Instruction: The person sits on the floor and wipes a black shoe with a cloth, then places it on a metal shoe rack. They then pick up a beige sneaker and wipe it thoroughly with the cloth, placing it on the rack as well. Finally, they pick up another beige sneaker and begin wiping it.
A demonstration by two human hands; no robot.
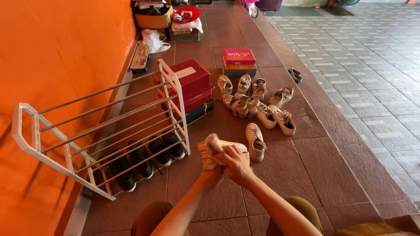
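A pale shoe [218, 153] is being held low in front of the person, above the brown tiled floor [332, 175] and near the foot of a white metal shoe rack [100, 126]. The left hand [210, 150] is clutching its near end, fingers curled around it, while the right hand [234, 161] is wrapping over the middle, fingers pressed together on the upper. Another pale shoe [255, 140] is lying just beside it, and a cluster of light shoes [256, 102] is sitting farther off.
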